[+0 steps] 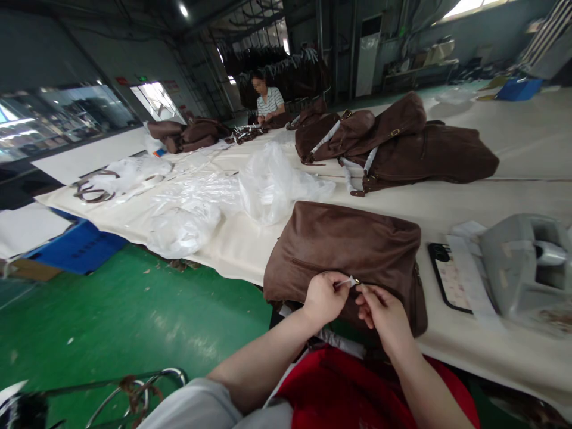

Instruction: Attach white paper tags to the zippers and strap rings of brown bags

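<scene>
Two hands (326, 296) (385, 311) at white wrap (351, 281), brown bag (353, 238) along table edge (239, 276)

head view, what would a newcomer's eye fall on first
Likely the brown leather-look bag, lower centre on the table, left grip and right grip meeting at a small white piece on it. Then crumpled clear plastic left of centre and the green floor, lower left.

Probably a workshop: piled brown bags (431, 155)
</scene>
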A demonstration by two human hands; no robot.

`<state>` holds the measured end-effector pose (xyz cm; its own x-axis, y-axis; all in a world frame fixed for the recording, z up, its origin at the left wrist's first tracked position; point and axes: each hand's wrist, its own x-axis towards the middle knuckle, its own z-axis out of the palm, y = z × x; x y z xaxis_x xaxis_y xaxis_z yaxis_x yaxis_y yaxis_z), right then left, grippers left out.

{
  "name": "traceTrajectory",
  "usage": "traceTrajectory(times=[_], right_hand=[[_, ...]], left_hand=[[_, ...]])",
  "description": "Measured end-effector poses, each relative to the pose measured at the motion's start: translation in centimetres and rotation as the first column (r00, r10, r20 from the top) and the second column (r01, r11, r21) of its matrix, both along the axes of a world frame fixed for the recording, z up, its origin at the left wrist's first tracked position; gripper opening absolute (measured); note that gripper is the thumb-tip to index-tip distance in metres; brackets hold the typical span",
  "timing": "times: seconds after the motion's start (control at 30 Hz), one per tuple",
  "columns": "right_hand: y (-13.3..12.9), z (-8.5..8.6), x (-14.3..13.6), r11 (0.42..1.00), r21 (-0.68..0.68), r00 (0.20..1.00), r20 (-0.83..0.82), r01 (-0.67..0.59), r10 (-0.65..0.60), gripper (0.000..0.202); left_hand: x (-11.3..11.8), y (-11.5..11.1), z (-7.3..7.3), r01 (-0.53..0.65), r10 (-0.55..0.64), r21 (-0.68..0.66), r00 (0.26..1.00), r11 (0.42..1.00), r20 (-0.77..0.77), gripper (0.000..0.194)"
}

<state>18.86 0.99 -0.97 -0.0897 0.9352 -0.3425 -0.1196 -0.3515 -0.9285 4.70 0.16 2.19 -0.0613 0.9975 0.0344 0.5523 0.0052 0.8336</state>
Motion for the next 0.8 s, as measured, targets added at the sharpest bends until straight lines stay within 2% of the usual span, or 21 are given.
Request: traceTrajectory(times=[0.07,0.13,0.23,0.3,0.4,0.47,0.57,0.67,0.73,0.8], right_hand=[[0.0,0.2,-0.1,0.998,-0.034,0.998,0.028,-0.053,0.054,0.041],[0.1,0.5,-0.4,0.994,-0.063,0.996,-0.022,-0.085,0.084,0.041],[0.2,0.7,-1.0,0.996,-0.074,0.995,-0.089,-0.053,0.046,0.041],[0.2,0.5,-1.4,0.997,-0.073,0.996,-0.091,-0.008,0.001,0.041],[0.1,0.0,-1.7,0.996,-0.077,0.994,-0.099,0.033,-0.040,0.036],[0.1,-0.2,-1.8,0.996,-0.081,0.993,-0.107,0.041,-0.049,0.035],[0.2,-0.2,-1.7,0.995,-0.087,0.992,-0.113,0.044,-0.054,0.036],[0.2,-0.1,-1.6,0.995,-0.087,0.990,-0.129,0.038,-0.049,0.039],[0.2,-0.2,-1.5,0.997,-0.080,0.991,-0.133,0.017,-0.027,0.041],[0.1,-0.4,-1.4,0.998,-0.064,0.994,-0.107,-0.013,0.006,0.043]], left_hand=[[0.1,0.0,-0.5,-0.004,0.011,-0.051,0.990,0.999,0.138,0.021],[0.2,0.1,-0.9,-0.015,0.034,-0.084,0.973,0.996,0.229,0.021],[0.3,0.0,-1.0,-0.040,0.058,-0.091,0.976,0.995,0.210,0.020],[0.3,-0.3,-0.8,-0.028,0.030,-0.025,0.995,0.999,0.097,0.020],[-0.1,-1.1,-0.9,0.068,-0.024,0.179,0.972,0.982,-0.235,0.025],[-0.5,-1.6,-1.3,0.202,-0.047,0.272,0.873,0.941,-0.485,0.030],[-1.5,-2.0,-2.1,0.396,-0.078,0.271,0.675,0.877,-0.734,0.038],[-2.3,-1.9,-2.6,0.521,-0.122,0.220,0.545,0.825,-0.829,0.042],[-2.6,-1.9,-2.7,0.568,-0.139,0.211,0.510,0.796,-0.849,0.042],[-2.7,-2.0,-2.6,0.583,-0.141,0.224,0.515,0.781,-0.846,0.042]])
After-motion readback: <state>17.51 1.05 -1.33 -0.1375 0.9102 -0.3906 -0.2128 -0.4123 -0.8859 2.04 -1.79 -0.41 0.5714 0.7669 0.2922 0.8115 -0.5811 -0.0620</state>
